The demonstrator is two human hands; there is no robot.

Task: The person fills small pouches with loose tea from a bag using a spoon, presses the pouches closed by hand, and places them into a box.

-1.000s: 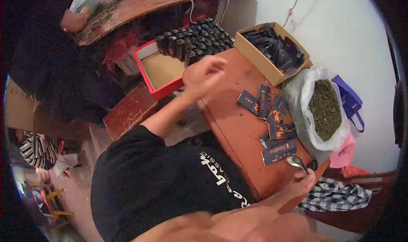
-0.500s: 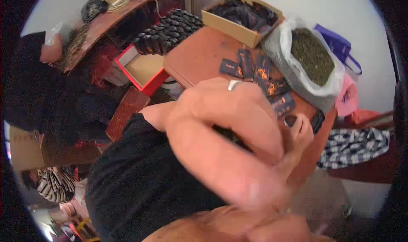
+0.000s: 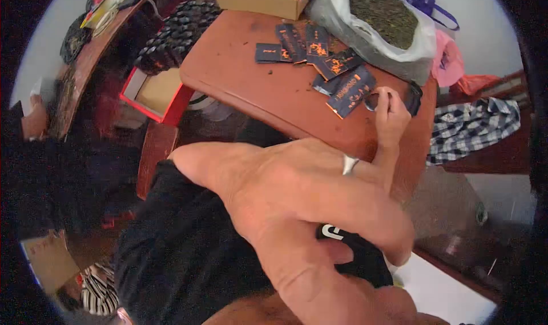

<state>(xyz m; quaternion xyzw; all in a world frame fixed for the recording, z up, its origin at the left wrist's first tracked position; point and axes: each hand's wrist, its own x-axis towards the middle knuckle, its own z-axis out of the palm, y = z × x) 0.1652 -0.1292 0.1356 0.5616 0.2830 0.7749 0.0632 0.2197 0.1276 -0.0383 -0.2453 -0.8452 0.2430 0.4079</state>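
Observation:
My left hand (image 3: 308,194), wearing a silver ring, is raised very close to the camera and looks large. Its fingers bend to the right, apart from the thumb, and nothing shows in it; some fingertips are hidden. Farther off, my right hand (image 3: 393,109) is at the table's right side with fingers pinched beside a small dark round thing (image 3: 371,101), which I cannot make out. Just left of it, several dark printed packets (image 3: 351,94) with orange markings lie overlapping on the reddish-brown table (image 3: 228,57). A black object (image 3: 414,99) sits right behind that hand.
A bag of dried leaf bits (image 3: 382,14) stands at the back of the table, next to a cardboard box (image 3: 262,2) of dark packets. Left of the table are a red-edged box (image 3: 154,94) and a pile of black packets (image 3: 180,34). A checkered cloth (image 3: 476,128) hangs right.
The view has shifted, so the table sits higher and farther left. My left hand has swung lower, its fingers and thumb now farther apart. My right hand stays beside the packets.

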